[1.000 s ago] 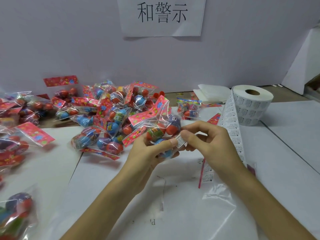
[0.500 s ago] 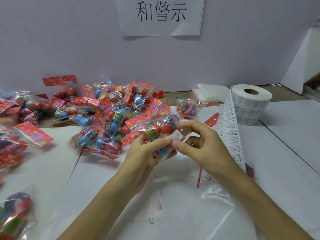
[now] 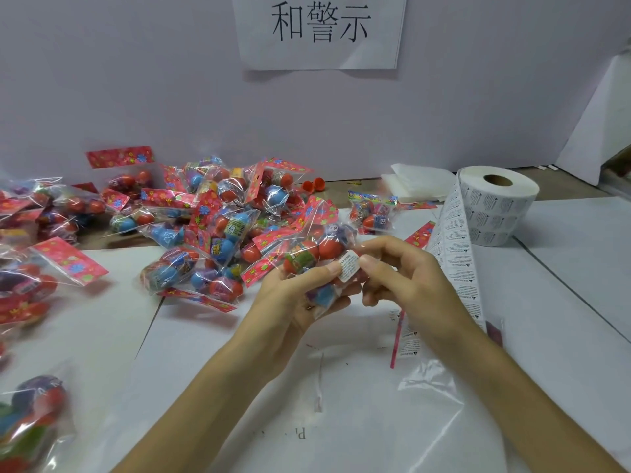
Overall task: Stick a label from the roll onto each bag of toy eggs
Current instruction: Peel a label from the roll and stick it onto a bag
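Just above the middle of the surface, the left hand cradles one bag of toy eggs from below. Its grip is clamped on the bag, fingers curled under and thumb over the top, so the slippery film gets a steady backing. The right hand has its grip together on the label: thumb and forefinger tips pinch the right edge while the label lies against the bag front. The left thumb tip touches the label's other edge. Judged step: placing and pressing down; cannot tell if it is fully stuck. The bag is held off the surface, probably so both thumbs can smooth the label.

The roll stands on end to the right. Its strip of labels trails toward the person behind the right wrist, handy for peeling the next one. A pile of bags sits behind and left of the hands, overlapping. More bags form a separate heap at the far left; can't tell which heap is labelled. A clear plastic sheet lies flat by the right forearm. Risk: the film crinkles, so the label may wrinkle.
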The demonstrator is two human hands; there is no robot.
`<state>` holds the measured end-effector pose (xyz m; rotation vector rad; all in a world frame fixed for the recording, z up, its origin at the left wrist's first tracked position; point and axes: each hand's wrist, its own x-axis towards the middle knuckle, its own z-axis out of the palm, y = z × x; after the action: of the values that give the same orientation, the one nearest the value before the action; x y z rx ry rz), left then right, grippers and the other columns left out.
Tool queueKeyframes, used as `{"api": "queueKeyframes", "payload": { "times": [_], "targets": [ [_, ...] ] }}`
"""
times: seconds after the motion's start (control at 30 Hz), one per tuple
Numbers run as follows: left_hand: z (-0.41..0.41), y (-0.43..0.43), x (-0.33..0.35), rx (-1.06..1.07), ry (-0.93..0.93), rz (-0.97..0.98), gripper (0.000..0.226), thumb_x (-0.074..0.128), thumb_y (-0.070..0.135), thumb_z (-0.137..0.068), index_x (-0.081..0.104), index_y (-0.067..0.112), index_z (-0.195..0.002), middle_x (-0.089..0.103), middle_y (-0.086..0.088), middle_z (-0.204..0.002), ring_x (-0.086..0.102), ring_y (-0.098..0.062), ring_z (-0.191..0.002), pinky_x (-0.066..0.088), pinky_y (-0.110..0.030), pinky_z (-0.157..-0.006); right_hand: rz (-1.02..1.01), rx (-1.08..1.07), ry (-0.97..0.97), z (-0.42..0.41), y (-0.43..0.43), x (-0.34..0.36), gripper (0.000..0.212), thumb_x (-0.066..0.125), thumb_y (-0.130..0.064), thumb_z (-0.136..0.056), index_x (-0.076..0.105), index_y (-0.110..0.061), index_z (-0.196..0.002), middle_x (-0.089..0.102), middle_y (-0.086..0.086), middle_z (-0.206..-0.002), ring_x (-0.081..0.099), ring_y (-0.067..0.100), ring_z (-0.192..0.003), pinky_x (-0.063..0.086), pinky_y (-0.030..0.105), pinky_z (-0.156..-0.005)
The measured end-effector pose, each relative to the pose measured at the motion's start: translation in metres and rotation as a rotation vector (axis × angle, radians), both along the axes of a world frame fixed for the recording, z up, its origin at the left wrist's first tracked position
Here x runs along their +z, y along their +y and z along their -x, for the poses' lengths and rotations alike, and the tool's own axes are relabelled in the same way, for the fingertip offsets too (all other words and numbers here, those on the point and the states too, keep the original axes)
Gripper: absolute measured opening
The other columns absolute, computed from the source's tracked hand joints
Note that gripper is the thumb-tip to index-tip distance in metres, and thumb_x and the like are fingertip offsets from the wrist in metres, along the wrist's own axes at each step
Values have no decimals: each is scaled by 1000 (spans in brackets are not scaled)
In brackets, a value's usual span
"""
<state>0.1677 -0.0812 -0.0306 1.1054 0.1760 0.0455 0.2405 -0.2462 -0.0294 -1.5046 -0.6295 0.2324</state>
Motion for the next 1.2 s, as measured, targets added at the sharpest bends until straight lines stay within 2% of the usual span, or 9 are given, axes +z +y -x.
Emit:
{"api": "queueKeyframes", "payload": {
  "times": [0.1, 0.17, 0.3, 0.47, 0.63, 0.73, 0.83, 1.03, 1.2],
  "targets": [
    [0, -1, -2, -6, -30, -19, 37, 76, 18, -79, 73, 10, -115, 76, -14, -113, 76, -29, -101, 60, -27, -76, 12, -49, -25, 1, 1, -2, 27, 77, -29, -85, 69, -11, -103, 65, -1, -74, 61, 18, -59, 52, 28, -61],
    [1, -3, -3, -28, -51, -64, 31, 79, 17, -82, 75, 14, -112, 75, -14, -116, 74, -30, -107, 61, -30, -83, 23, -72, -52, 1, 1, -3, 26, 75, -30, -83, 69, -10, -99, 68, 5, -79, 63, 18, -60, 51, 26, -60],
    [-1, -6, -3, 14, -49, -132, 61, 85, 11, -72, 64, 6, -128, 73, -18, -120, 72, -35, -109, 60, -40, -94, 33, -62, -50, 0, 0, -5, 7, 71, -16, -93, 70, -10, -90, 70, 6, -77, 62, 19, -60, 52, 28, -61],
    [-1, -3, -3, 24, -55, -116, 62, 82, 5, -68, 62, 2, -127, 74, -20, -114, 72, -37, -106, 60, -32, -81, 5, -67, -36, -1, -2, -2, 14, 69, -25, -93, 70, -16, -81, 66, 5, -70, 59, 20, -56, 53, 30, -61],
    [0, -4, -4, 20, -67, -210, 62, 87, 4, -68, 64, 6, -126, 75, -17, -113, 73, -36, -105, 61, -38, -86, 112, -139, -111, 3, 1, -3, 25, 86, -26, -80, 66, -11, -84, 66, 8, -76, 61, 13, -57, 53, 26, -57],
    [0, -3, -3, 24, -51, -205, 71, 92, 5, -63, 62, 5, -127, 75, -18, -112, 73, -37, -103, 61, -37, -84, 54, -86, -55, 1, -2, -1, 24, 79, -27, -82, 67, -6, -84, 66, 11, -74, 59, 17, -57, 52, 29, -59],
    [0, -3, -2, 22, -53, -165, 67, 84, 8, -64, 61, 4, -126, 76, -18, -107, 76, -35, -95, 61, -31, -77, 25, -57, -24, -3, -4, -1, 21, 74, -27, -88, 69, -8, -83, 66, 23, -79, 59, 24, -60, 50, 33, -63],
    [-2, -4, -2, 66, -18, -183, 61, 80, 29, -72, 62, 7, -125, 77, -11, -106, 77, -31, -92, 62, -29, -75, 51, -75, -83, -1, -1, -4, 14, 68, -27, -92, 69, -17, -81, 68, 13, -76, 60, 20, -59, 52, 31, -61],
    [-2, -3, -3, 81, -15, -211, 54, 76, 30, -77, 64, 6, -124, 77, -12, -106, 77, -30, -93, 62, -30, -76, 51, -59, -59, -2, 0, -4, 15, 64, -22, -99, 68, -16, -86, 67, 10, -75, 60, 20, -60, 54, 35, -65]
  ]
}}
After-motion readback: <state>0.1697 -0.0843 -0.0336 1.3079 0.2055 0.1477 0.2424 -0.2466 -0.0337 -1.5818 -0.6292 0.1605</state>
